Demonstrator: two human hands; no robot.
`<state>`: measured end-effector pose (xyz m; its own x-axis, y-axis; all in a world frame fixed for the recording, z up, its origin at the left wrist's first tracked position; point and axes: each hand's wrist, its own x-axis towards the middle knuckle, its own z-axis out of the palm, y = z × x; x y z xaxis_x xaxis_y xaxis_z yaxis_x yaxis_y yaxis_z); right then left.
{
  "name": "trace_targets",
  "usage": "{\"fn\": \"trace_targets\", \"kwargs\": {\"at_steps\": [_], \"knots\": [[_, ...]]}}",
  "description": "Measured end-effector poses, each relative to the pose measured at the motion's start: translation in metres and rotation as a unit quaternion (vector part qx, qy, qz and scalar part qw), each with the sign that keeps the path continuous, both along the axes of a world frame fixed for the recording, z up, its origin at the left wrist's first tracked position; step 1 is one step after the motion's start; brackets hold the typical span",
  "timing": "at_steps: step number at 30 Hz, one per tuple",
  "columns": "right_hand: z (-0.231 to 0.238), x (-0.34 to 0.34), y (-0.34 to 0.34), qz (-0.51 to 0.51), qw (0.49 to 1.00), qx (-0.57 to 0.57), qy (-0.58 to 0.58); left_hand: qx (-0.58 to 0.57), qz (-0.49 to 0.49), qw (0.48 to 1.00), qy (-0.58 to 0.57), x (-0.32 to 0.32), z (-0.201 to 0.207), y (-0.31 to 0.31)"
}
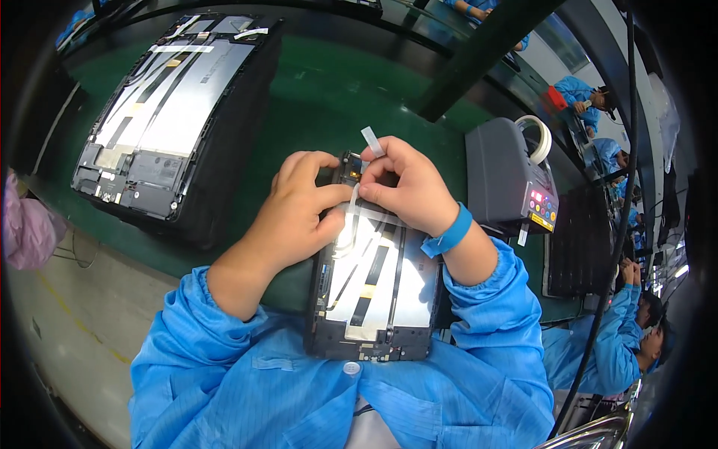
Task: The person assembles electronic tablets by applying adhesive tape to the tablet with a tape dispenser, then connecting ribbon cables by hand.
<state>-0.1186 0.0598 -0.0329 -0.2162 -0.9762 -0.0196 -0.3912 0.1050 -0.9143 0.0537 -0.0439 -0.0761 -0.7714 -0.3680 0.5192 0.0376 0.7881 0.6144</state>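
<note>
Arching hands (298, 198) (409, 179) close together over device (368, 290)

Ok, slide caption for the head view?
Right hand pinching a pale strip, left hand at the upper end of an opened device, a stack of similar devices and a grey machine nearby.

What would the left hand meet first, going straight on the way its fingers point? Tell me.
The left hand would most likely meet the right hand first, whose fingertips are close by over the open tablet; depth is hard to judge here.
</note>
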Motion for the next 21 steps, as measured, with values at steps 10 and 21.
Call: {"fn": "trace_targets", "kwargs": {"at_steps": [10, 21], "knots": [[0.004, -0.014, -0.010, 0.007, 0.999, 0.036, -0.016, 0.004, -0.003, 1.000, -0.004, -0.001, -0.002, -0.001], [0.001, -0.007, -0.003, -0.007, 0.995, -0.020, -0.101, 0.014, -0.004, 1.000, 0.004, 0.000, -0.002, -0.001]]}}
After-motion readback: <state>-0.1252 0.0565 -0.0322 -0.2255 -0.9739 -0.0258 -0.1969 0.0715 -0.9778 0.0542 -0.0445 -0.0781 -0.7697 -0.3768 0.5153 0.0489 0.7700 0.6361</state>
